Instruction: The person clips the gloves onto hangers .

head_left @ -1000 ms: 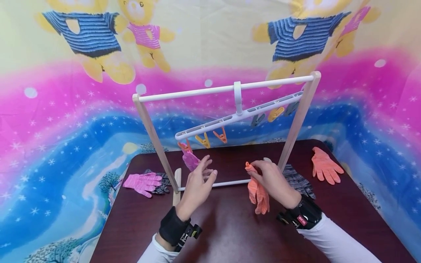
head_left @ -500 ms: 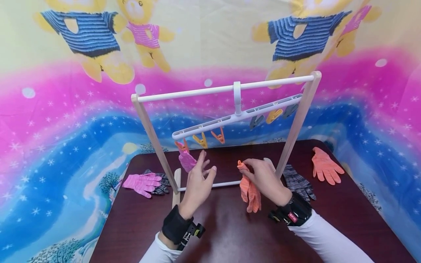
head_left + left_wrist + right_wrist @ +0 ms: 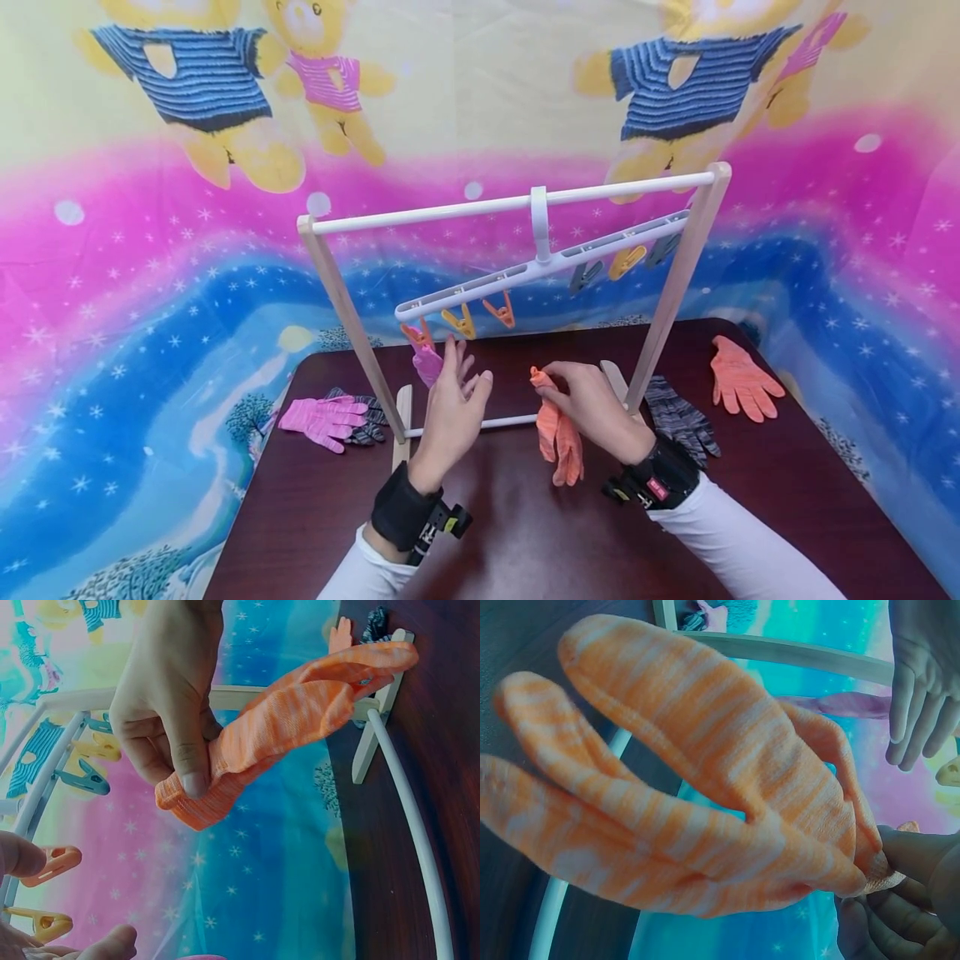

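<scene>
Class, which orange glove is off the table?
The orange glove pinched in the right hand; the other orange glove lies on the table, beyond the dark glove.

At four o'clock our right hand [image 3: 934, 876] pinches the orange striped glove [image 3: 720, 847]; at two o'clock our left hand [image 3: 925, 671] has its fingers straight.

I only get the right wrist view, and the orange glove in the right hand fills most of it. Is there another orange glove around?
Observer: Yes, a loose orange glove lies on the table, at its right side.
Operator: What holds up the pink glove near the left hand?
Observer: The orange clothespin at the far left end of the hanger.
Operator: And the full count up there?
Observer: Six clothespins, three on each side of the hook.
</scene>
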### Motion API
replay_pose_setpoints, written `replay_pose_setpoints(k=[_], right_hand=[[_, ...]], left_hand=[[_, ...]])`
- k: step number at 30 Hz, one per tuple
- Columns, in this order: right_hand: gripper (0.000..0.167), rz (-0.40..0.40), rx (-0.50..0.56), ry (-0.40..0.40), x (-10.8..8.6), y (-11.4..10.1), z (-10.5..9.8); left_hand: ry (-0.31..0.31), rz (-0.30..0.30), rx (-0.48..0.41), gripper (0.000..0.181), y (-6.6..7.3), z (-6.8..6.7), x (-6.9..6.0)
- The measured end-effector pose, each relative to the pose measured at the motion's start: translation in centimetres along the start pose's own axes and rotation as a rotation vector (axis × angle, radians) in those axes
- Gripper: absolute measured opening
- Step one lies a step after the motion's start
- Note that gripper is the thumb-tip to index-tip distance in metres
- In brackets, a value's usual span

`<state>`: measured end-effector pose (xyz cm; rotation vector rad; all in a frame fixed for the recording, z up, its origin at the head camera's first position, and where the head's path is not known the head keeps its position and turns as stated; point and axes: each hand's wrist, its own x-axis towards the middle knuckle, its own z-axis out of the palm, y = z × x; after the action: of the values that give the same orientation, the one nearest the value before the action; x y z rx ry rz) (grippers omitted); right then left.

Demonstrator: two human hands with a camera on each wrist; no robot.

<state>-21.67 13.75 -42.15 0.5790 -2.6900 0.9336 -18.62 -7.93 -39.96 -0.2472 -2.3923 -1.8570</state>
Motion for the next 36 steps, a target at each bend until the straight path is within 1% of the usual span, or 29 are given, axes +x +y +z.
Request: replay_pose_setpoints(k=[6, 10, 14, 19, 23, 27, 29, 34, 36], right_hand=[[0.017, -0.013, -0.007, -0.003, 0.3, -0.3, 0.1], [0.015, -0.014, -0.002, -0.014, 0.5, -0.6, 0.2], [0.013, -0.012, 0.016, -0.017, 0.7, -0.9, 0.3], [0.015, -0.017, 0.019, -0.011, 0.9, -1.4, 0.5], [0.018, -0.01, 0.029, -0.01, 1.0, -1.7, 0.6], [0.02, -0.012, 0.04, -0.012, 1.0, -1.8, 0.6], [0.019, -0.018, 0.041, -0.011, 1.0, -1.9, 0.6], [0.018, -0.034, 0.046, -0.003, 1.2, -2.1, 0.6], [0.018, -0.038, 0.046, -0.001, 1.2, -2.1, 0.6]], left_hand=[[0.006, -0.006, -0.051, 0.087, 0.2, 0.0, 0.5], [0.028, -0.006, -0.08, 0.085, 0.3, 0.0, 0.9], [0.056, 0.001, -0.081, 0.084, 0.5, 0.0, 1.1], [0.094, 0.011, -0.092, 0.083, 0.8, 0.2, 1.5], [0.097, 0.028, -0.126, 0.083, 1.0, 0.4, 1.9], [0.104, 0.03, -0.149, 0.08, 1.1, 0.5, 2.3], [0.128, 0.038, -0.159, 0.077, 1.1, 0.6, 2.4], [0.204, 0.083, -0.197, 0.065, 1.3, 0.6, 2.9], [0.221, 0.092, -0.207, 0.062, 1.4, 0.6, 3.0]])
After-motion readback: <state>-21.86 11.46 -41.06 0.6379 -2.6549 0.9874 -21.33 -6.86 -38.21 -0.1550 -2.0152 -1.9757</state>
